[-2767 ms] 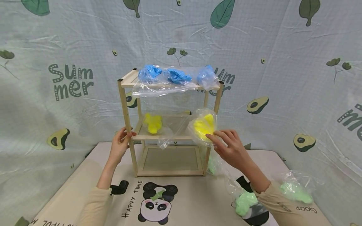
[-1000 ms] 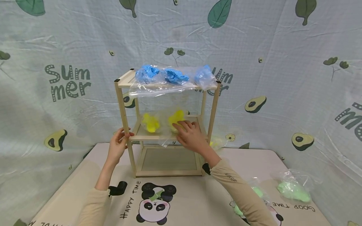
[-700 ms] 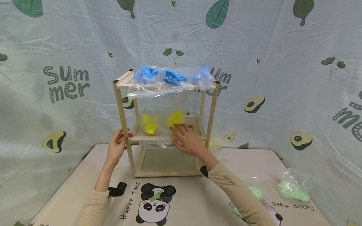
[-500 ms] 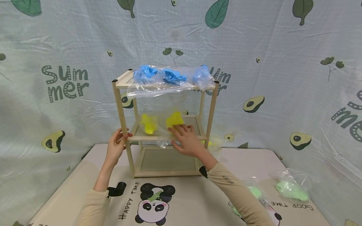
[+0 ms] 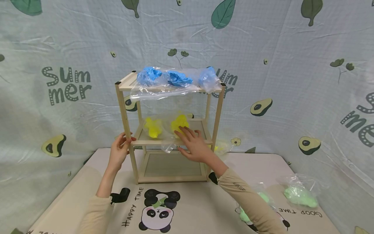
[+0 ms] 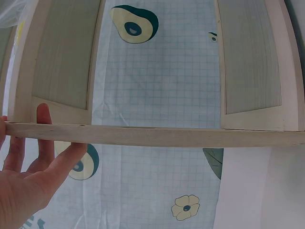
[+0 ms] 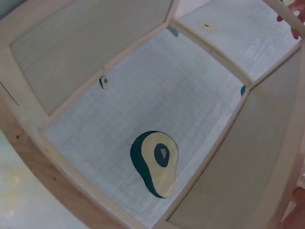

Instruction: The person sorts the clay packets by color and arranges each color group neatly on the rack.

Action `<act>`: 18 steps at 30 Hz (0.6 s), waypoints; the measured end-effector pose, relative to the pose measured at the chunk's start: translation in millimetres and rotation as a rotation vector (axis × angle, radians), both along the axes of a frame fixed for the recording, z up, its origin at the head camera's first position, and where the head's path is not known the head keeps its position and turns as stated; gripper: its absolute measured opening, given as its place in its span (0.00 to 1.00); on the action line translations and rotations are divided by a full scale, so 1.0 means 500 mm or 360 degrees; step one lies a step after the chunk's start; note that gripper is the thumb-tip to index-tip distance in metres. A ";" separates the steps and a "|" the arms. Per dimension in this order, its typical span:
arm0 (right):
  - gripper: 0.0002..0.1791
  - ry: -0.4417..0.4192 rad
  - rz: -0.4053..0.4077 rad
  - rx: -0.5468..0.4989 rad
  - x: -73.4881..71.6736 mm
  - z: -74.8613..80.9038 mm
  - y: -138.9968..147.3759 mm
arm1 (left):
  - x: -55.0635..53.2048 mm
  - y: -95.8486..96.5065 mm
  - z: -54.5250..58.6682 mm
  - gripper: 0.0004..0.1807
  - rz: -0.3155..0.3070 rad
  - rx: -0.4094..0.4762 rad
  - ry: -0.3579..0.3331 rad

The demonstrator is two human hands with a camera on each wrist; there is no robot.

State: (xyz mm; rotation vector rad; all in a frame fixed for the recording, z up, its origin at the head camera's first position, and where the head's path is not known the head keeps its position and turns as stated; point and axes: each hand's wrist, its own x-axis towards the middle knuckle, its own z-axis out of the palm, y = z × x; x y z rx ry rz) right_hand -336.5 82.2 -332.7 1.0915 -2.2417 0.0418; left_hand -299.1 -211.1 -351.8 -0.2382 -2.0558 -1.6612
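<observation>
A small wooden shelf rack (image 5: 172, 142) with three levels stands on the table. My left hand (image 5: 118, 152) grips its left front post (image 6: 157, 136), thumb on one side and fingers on the other. On the middle level, my right hand (image 5: 194, 146) reaches in with fingers extended, fingertips on a clear plastic bag with a yellow lump (image 5: 179, 122). To its left lies another clear bag with a yellow lump (image 5: 153, 127). The right wrist view shows mostly the rack's frame (image 7: 209, 47), with only a little of a hand at its right edge.
Clear bags with crumpled blue stuff (image 5: 179, 78) lie along the top level. A bag with some yellow (image 5: 222, 147) shows beyond the right post. Bags with pale green lumps (image 5: 301, 196) lie on the table (image 5: 198, 208) at right. A patterned cloth (image 5: 251, 65) hangs behind.
My right hand has brought the yellow-lump bag leftward from the right post onto the middle level, beside the other one; its fingers have since spread. My left hand has stayed on the post.
</observation>
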 end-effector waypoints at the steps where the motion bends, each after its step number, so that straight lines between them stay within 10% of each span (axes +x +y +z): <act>1: 0.33 -0.0002 -0.0004 -0.0004 0.001 0.000 0.002 | 0.001 0.000 0.000 0.09 0.0001 0.0005 -0.0004; 18: 0.21 0.0314 0.0268 -0.0388 0.052 -0.021 0.107 | -0.003 -0.001 -0.002 0.09 -0.0016 0.0014 0.0019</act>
